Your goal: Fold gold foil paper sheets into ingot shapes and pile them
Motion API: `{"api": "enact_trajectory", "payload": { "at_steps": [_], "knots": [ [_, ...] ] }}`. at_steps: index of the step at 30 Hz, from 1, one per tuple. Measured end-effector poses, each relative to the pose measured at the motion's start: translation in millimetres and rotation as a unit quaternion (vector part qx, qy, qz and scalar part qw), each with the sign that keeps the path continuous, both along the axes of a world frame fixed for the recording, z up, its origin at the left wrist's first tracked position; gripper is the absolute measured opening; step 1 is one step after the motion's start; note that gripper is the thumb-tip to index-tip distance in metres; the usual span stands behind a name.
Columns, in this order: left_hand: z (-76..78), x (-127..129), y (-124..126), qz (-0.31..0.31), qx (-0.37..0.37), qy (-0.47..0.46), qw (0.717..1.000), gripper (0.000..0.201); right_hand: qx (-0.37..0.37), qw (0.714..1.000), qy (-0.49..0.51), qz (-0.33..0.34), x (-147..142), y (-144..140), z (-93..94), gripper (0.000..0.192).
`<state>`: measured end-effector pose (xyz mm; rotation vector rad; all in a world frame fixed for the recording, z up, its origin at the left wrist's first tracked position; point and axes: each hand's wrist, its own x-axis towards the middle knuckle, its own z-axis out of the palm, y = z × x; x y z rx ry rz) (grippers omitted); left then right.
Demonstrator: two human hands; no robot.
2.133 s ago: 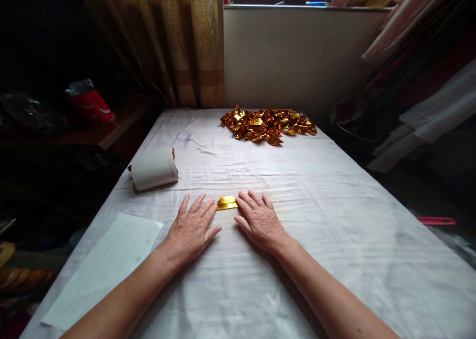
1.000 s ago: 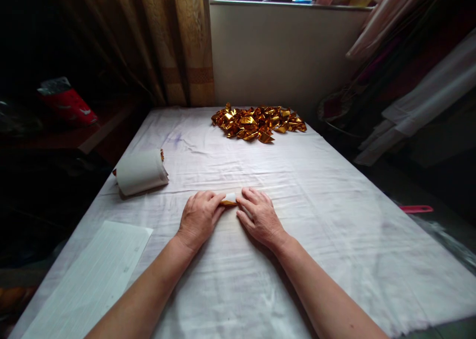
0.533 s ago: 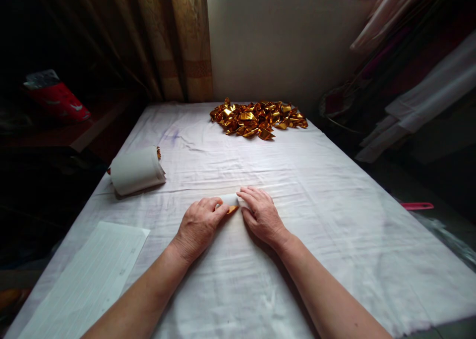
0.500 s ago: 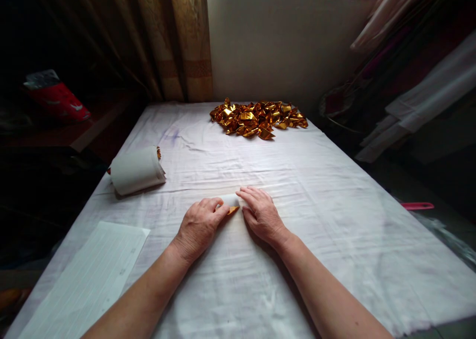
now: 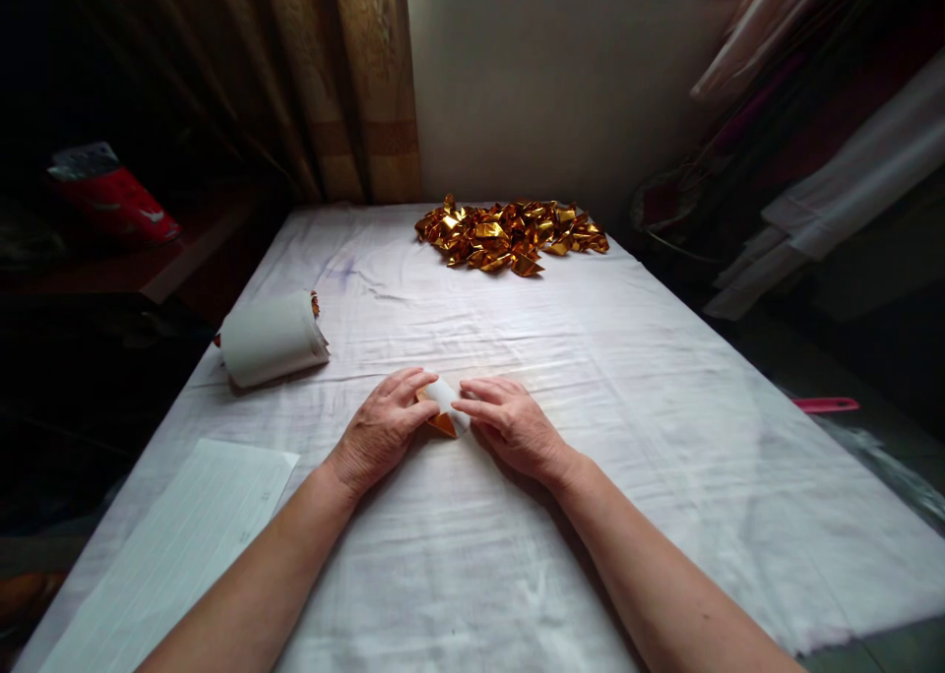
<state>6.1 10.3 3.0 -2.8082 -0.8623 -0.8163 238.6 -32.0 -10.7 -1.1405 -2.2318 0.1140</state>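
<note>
Head view: I see the left hand (image 5: 376, 432) and right hand (image 5: 513, 425) meeting over a small gold foil paper (image 5: 441, 409), white on its back, pinched between the fingers of both hands just above the white cloth-covered surface (image 5: 591, 378). I judge the sheet feather-light, thin, slick on its foil face and quick to crease or tear, so best held at its folded edges and corners. Behind lie a heap of folded gold pieces (image 5: 511, 235); at left, a paper roll (image 5: 272, 337).

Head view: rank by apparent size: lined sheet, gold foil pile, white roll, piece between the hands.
1. lined sheet, though nearness to the camera enlarges it
2. gold foil pile, far off
3. white roll
4. folded foil piece, pinched by left hand and right hand
</note>
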Motion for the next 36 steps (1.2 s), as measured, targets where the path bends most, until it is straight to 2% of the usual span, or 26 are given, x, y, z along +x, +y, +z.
{"api": "enact_trajectory", "payload": {
  "at_steps": [3,6,9,12,15,22,30,36],
  "knots": [
    [3.0,-4.8,-2.8,0.018,0.003,0.027,0.999,0.019,-0.016,1.000,-0.013,0.001,-1.5,-2.4,4.0,0.025],
    [7.8,-9.3,-15.0,0.035,-0.021,0.010,0.999,0.033,-0.025,0.999,-0.022,-0.006,-4.1,-4.8,7.1,0.022],
    [12.5,-12.8,-30.0,0.009,-0.044,-0.021,0.999,0.044,-0.033,0.999,-0.026,-0.011,-6.8,-6.2,9.9,0.023],
    [13.3,-13.0,-37.9,-0.027,-0.029,-0.012,0.999,0.035,-0.041,0.999,-0.028,-0.012,-8.4,-7.0,11.4,0.023],
    [10.1,-10.3,-35.8,-0.015,-0.004,0.005,1.000,0.022,-0.044,0.999,-0.024,-0.012,-9.4,-8.0,11.1,0.024],
    [7.9,-6.9,-22.1,0.005,0.051,0.046,0.998,0.023,-0.053,0.998,-0.018,-0.003,-11.8,-11.0,10.7,0.026],
    [9.0,-10.2,-19.8,0.004,0.059,0.006,0.998,0.022,-0.029,1.000,-0.007,-0.008,-11.3,-10.3,5.2,0.037],
    [4.0,-16.7,-17.2,-0.004,0.030,-0.028,0.999,0.018,0.018,1.000,-0.019,-0.007,-14.1,-5.9,2.6,0.020]
  ]
}}
